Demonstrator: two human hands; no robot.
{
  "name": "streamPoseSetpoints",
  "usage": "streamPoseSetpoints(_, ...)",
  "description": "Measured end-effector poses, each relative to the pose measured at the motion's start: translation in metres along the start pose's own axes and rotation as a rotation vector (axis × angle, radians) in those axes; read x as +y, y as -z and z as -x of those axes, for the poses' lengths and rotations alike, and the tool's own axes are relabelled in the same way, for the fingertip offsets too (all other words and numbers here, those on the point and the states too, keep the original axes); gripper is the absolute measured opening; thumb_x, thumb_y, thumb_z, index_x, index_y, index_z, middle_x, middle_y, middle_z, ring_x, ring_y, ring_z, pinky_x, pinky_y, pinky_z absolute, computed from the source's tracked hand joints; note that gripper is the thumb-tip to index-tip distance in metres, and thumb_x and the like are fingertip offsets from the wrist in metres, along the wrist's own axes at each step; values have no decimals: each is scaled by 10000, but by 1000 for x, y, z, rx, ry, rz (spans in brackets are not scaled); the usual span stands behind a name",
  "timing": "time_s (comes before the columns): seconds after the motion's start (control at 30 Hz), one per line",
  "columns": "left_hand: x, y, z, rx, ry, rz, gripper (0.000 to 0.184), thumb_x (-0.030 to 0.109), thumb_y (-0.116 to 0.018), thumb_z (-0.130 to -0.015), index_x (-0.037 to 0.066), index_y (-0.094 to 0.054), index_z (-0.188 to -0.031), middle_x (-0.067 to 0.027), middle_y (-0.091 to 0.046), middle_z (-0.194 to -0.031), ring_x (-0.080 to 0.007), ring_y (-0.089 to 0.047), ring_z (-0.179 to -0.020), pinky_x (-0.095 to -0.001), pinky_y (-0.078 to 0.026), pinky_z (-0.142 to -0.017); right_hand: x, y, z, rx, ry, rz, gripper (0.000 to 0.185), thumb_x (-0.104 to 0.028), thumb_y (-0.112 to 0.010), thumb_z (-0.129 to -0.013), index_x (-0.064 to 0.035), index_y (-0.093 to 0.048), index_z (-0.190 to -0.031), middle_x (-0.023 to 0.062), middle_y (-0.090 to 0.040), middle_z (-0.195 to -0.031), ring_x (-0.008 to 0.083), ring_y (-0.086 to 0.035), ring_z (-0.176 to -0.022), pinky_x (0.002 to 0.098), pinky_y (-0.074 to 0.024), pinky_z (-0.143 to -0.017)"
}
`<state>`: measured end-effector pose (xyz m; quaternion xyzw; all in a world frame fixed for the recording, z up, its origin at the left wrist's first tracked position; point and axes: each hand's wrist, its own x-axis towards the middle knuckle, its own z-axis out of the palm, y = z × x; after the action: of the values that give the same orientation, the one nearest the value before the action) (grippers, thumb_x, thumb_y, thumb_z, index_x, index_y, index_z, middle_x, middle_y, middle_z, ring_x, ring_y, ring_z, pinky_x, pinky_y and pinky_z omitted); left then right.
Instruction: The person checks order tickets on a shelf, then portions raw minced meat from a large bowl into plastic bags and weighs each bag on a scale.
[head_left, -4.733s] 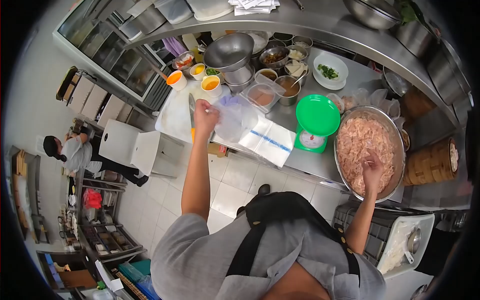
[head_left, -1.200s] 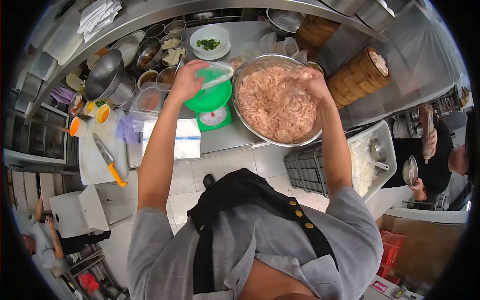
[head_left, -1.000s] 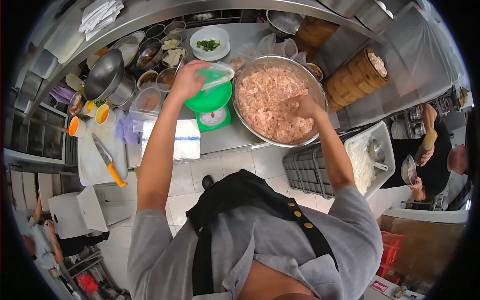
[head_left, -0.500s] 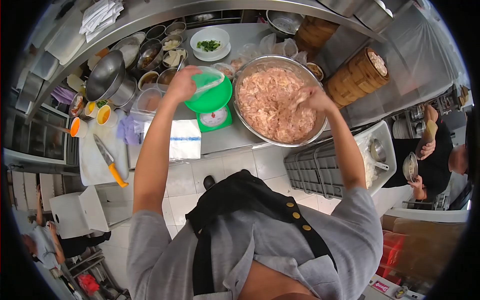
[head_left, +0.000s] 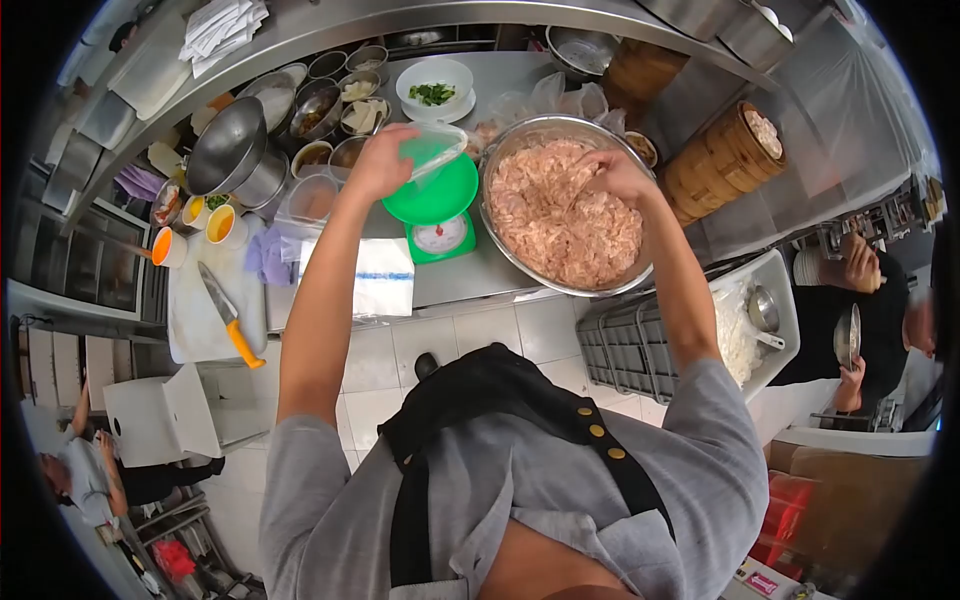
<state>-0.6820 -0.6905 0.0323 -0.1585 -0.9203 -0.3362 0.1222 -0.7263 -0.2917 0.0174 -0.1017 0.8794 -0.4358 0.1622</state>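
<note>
My left hand (head_left: 384, 163) is closed on the edge of a clear plastic bag (head_left: 436, 150), which hangs over the green pan of a kitchen scale (head_left: 438, 238). Part of the bag is hidden by my fingers. On the right, a large steel bowl (head_left: 490, 228) holds a heap of raw chopped meat (head_left: 570, 220). My right hand (head_left: 622, 176) reaches over the bowl's right side, its curled fingers in the meat; the fingertips are partly covered. Left of the scale's base lies a stack of clear bags with a blue stripe (head_left: 384, 285).
A cutting board (head_left: 190, 325) with an orange-handled knife (head_left: 232, 325) lies at left. Ingredient bowls and a plate of chopped greens (head_left: 432, 94) stand behind. Bamboo steamers (head_left: 715, 180) and a white tub (head_left: 785, 320) are at right. Co-workers stand on both sides.
My right hand has shifted slightly left and up within the bowl, its fingers now lower in the meat. The left hand still holds the bag over the scale. The view has shifted slightly.
</note>
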Motion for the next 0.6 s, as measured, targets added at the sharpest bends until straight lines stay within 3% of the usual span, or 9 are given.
streamPoseSetpoints(0.1,-2,2,7,-8,43,-2,440,9,-552,-650,-9,-600,-1086,-197,-538,-1206,-361,-517,-1111,-380,-404,-971,7,-4,-3,-31,-52,-164,483,-81,-699,-642,-49,-601,-1114,57,-617,-697,117,-561,-565,271,-434,-476)
streamPoseSetpoints(0.17,-1,2,7,2,-9,-25,432,11,-554,-653,-6,-603,-1082,-205,-542,-1198,-365,-519,-1107,-385,-407,-967,9,-15,-4,-304,-218,292,567,-142,-747,-603,-60,-598,-1143,105,-654,-829,182,-624,-724,292,-493,-640)
streamPoseSetpoints(0.2,-2,1,6,4,-9,-26,432,11,-554,-653,-6,-603,-1082,-205,-542,-1198,-365,-519,-1107,-385,-407,-967,67,-30,-18,-250,109,583,660,-209,-784,-554,-62,-586,-1165,132,-635,-1045,242,-606,-959,316,-468,-851)
streamPoseSetpoints(0.3,-3,2,3,32,3,31,419,11,-556,-654,0,-611,-1070,-209,-549,-1190,-370,-525,-1099,-390,-412,-961,80,-40,-10,-128,195,760,701,-242,-838,-519,-80,-602,-1159,128,-568,-1191,255,-597,-975,320,-468,-871)
streamPoseSetpoints(0.37,-2,1,8,39,-3,12,395,13,-561,-657,3,-621,-1047,-207,-557,-1181,-370,-532,-1090,-393,-413,-959,94,-35,-12,-79,274,835,645,-217,-825,-533,-81,-623,-1130,123,-626,-1078,243,-621,-895,302,-493,-814)
streamPoseSetpoints(0.43,-4,3,8,48,6,10,382,18,-565,-661,3,-625,-1038,-203,-561,-1175,-366,-540,-1080,-391,-420,-950,69,-13,-7,-73,-205,322,498,-138,-781,-584,-57,-651,-1057,109,-663,-931,214,-636,-805,280,-516,-728)
streamPoseSetpoints(0.47,-5,2,10,56,27,13,370,22,-570,-664,3,-628,-1029,-198,-565,-1170,-363,-548,-1070,-389,-427,-942,73,-4,-9,-69,-201,328,498,-138,-781,-584,-57,-651,-1057,109,-663,-931,214,-636,-805,280,-516,-728)
streamPoseSetpoints(0.53,-6,-2,12,61,26,48,358,33,-580,-672,3,-630,-1025,-193,-572,-1159,-356,-560,-1053,-386,-437,-929,83,7,-7,-83,-130,-259,309,-20,-693,-648,-34,-657,-954,80,-660,-799,166,-637,-710,255,-520,-633)
streamPoseSetpoints(0.6,-3,-2,9,65,23,78,346,44,-590,-680,3,-631,-1021,-189,-578,-1148,-349,-571,-1035,-383,-447,-915,66,16,-5,-64,-81,-424,249,26,-654,-671,-25,-649,-915,63,-649,-780,145,-624,-679,253,-508,-603)
